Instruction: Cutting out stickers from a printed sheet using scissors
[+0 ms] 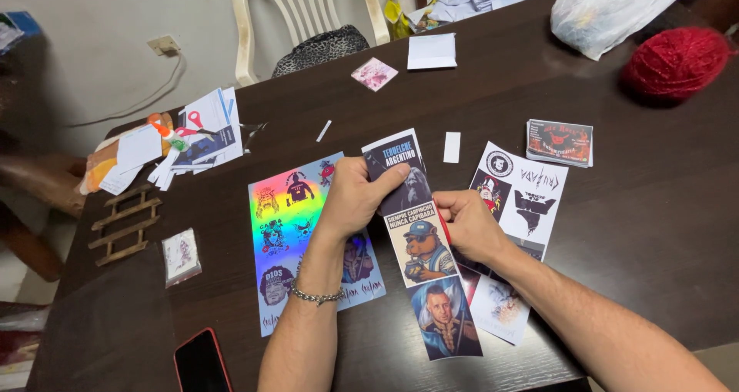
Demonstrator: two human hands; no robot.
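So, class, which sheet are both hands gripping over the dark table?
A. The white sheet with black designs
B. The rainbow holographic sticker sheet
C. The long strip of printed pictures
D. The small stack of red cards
C: the left hand and right hand both pinch the long strip of printed pictures, while the other sheets lie flat on the table.

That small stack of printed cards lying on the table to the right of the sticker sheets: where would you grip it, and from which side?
The stack of cards lies flat on the dark table, apart from the white sticker sheet beside it. Probably best pinch its two long edges from above, thumb near, fingers far. The right hand is nearest and the stack's right side is clear.
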